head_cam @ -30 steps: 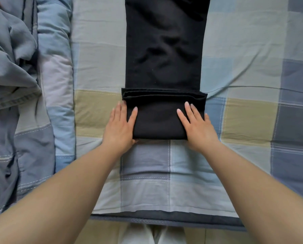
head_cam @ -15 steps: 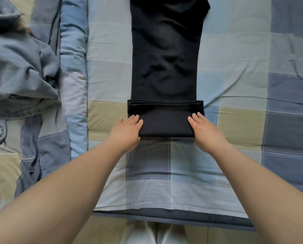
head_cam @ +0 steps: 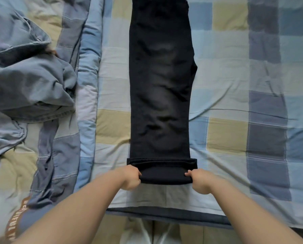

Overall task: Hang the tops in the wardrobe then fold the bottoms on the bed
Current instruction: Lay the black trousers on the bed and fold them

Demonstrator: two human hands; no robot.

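Black trousers (head_cam: 161,85) lie lengthwise on the checked bed cover (head_cam: 235,95), running away from me. Their near end is folded over into a thick band (head_cam: 164,173). My left hand (head_cam: 132,177) grips the band's left corner, thumb on top and fingers curled under. At the right corner my right hand (head_cam: 199,180) pinches the band the same way. Both forearms reach in from the bottom of the view.
A crumpled grey-blue garment (head_cam: 27,85) is heaped on the left of the bed, beside a rolled quilt edge (head_cam: 87,85). The bed's near edge (head_cam: 164,213) runs across the bottom, with floor below it. A sleeve with brown lettering (head_cam: 15,221) shows at bottom left.
Both hands went from lying flat on the folded band to curling round its near corners. The view tilted up, so more of the trousers shows.
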